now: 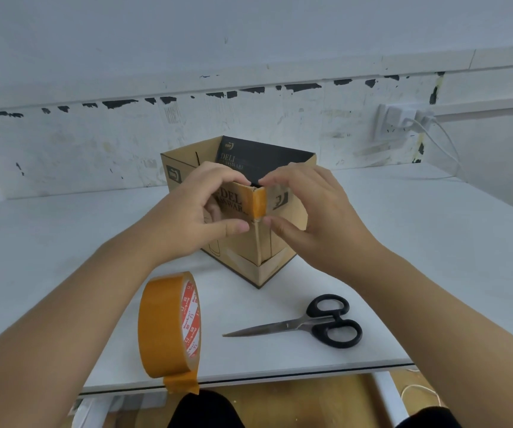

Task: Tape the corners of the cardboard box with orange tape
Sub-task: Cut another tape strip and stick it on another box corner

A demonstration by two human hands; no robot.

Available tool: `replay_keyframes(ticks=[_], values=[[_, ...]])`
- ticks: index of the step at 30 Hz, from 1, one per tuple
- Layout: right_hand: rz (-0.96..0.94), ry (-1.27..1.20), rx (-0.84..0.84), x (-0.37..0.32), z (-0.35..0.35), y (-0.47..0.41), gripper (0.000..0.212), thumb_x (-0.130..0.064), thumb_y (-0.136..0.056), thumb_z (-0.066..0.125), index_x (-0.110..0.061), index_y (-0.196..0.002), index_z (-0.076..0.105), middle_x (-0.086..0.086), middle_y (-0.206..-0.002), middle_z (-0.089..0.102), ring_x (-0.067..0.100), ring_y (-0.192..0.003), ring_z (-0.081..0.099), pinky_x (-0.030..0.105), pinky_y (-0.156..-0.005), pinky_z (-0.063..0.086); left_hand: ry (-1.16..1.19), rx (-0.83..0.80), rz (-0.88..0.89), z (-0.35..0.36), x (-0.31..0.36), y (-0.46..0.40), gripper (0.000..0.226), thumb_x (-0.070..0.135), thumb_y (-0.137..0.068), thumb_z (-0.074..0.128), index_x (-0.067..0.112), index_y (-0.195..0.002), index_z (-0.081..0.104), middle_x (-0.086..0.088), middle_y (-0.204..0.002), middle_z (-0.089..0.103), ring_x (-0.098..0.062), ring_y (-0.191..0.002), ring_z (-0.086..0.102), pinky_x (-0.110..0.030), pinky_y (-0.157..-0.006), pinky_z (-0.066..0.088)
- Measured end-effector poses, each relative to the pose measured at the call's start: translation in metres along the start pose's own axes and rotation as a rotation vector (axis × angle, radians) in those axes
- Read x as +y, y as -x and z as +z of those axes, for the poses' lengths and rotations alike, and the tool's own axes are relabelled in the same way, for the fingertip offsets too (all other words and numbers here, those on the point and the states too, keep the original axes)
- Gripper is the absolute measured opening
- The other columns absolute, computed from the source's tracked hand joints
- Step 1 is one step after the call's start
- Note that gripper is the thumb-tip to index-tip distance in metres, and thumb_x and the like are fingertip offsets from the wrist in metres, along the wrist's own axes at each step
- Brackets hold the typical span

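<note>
An open-topped cardboard box (184, 166) stands on the white table, one corner turned toward me. A short strip of orange tape (260, 201) wraps the top of that near corner. My left hand (198, 208) grips the box's left wall at the corner, fingers curled over the rim and thumb lower on the face. My right hand (306, 208) pinches the right wall the same way, index finger on the rim beside the tape and thumb just below the strip. The roll of orange tape (164, 325) stands on edge near the table's front, a loose end hanging over the edge.
Black-handled scissors (313, 324) lie closed on the table (419, 242) to the right of the roll, blades pointing left. A wall socket with a white plug and cable (409, 123) sits at the back right. The table's front edge runs just beyond the roll.
</note>
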State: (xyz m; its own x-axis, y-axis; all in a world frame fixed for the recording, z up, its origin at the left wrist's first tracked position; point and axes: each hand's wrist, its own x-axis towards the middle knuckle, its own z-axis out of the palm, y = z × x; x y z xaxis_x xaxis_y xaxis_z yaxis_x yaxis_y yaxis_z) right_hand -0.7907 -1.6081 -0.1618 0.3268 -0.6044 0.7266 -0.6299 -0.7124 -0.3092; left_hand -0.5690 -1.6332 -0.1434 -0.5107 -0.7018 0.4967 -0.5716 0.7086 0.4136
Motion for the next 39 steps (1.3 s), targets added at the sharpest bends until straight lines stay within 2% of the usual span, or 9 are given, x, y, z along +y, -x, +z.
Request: replay_keyframes(ticks=[2, 4, 9, 15, 22, 31, 39], values=[[0.006, 0.023, 0.014, 0.000, 0.004, -0.002, 0.039, -0.027, -0.080, 0.074, -0.024, -0.115, 0.059, -0.012, -0.115, 0.057, 0.015, -0.117, 0.043, 0.036, -0.098, 0.037, -0.014, 0.024, 0.003, 0.002, 0.000, -0.002, 0.045, 0.039, -0.077, 0.075, 0.041, -0.115, 0.051, 0.028, -0.106, 0.043, -0.008, -0.066, 0.054, -0.016, -0.063, 0.048], [0.008, 0.033, 0.013, 0.000, 0.006, -0.005, 0.040, -0.028, -0.078, 0.075, -0.024, -0.114, 0.059, -0.015, -0.112, 0.055, 0.015, -0.117, 0.041, 0.035, -0.097, 0.038, -0.008, 0.041, 0.002, 0.003, -0.001, -0.003, 0.043, 0.045, -0.075, 0.073, 0.039, -0.113, 0.052, 0.028, -0.104, 0.043, -0.009, -0.065, 0.053, -0.017, -0.061, 0.048], [-0.017, -0.021, -0.051, 0.005, 0.002, -0.010, 0.038, -0.029, -0.079, 0.074, -0.024, -0.114, 0.058, -0.020, -0.108, 0.048, 0.006, -0.110, 0.035, 0.013, -0.091, 0.028, 0.015, 0.060, 0.006, 0.002, -0.003, -0.003, 0.040, 0.052, -0.075, 0.069, 0.043, -0.111, 0.053, 0.031, -0.101, 0.044, -0.004, -0.065, 0.051, -0.011, -0.061, 0.044], [-0.011, 0.007, -0.037, 0.005, 0.004, -0.012, 0.036, -0.026, -0.078, 0.075, -0.023, -0.110, 0.058, -0.018, -0.104, 0.048, 0.010, -0.108, 0.035, 0.020, -0.087, 0.029, 0.005, 0.073, -0.013, 0.005, -0.003, -0.004, 0.045, 0.053, -0.070, 0.070, 0.038, -0.109, 0.054, 0.027, -0.100, 0.045, -0.008, -0.062, 0.052, -0.016, -0.061, 0.047], [-0.004, 0.044, 0.006, 0.003, 0.010, -0.012, 0.035, -0.024, -0.076, 0.076, -0.020, -0.106, 0.058, -0.016, -0.100, 0.047, 0.010, -0.107, 0.032, 0.020, -0.085, 0.027, -0.043, 0.094, -0.031, 0.006, -0.002, -0.008, 0.044, 0.059, -0.065, 0.070, 0.041, -0.101, 0.052, 0.025, -0.095, 0.047, -0.005, -0.064, 0.053, -0.010, -0.058, 0.042], [-0.014, 0.052, -0.036, 0.003, 0.008, -0.014, 0.039, -0.023, -0.076, 0.076, -0.019, -0.110, 0.057, -0.017, -0.104, 0.045, 0.011, -0.108, 0.030, 0.019, -0.085, 0.025, -0.009, 0.019, -0.051, 0.001, -0.001, -0.011, 0.044, 0.052, -0.069, 0.075, 0.036, -0.104, 0.055, 0.015, -0.096, 0.050, -0.007, -0.062, 0.055, -0.012, -0.057, 0.045], [-0.030, 0.064, -0.098, 0.004, 0.001, -0.014, 0.042, -0.027, -0.076, 0.077, -0.023, -0.112, 0.056, -0.017, -0.104, 0.044, 0.012, -0.109, 0.032, 0.020, -0.087, 0.027, 0.027, 0.006, -0.052, -0.001, -0.002, -0.010, 0.042, 0.056, -0.067, 0.068, 0.041, -0.105, 0.055, 0.019, -0.095, 0.049, -0.006, -0.067, 0.053, -0.013, -0.061, 0.046]])
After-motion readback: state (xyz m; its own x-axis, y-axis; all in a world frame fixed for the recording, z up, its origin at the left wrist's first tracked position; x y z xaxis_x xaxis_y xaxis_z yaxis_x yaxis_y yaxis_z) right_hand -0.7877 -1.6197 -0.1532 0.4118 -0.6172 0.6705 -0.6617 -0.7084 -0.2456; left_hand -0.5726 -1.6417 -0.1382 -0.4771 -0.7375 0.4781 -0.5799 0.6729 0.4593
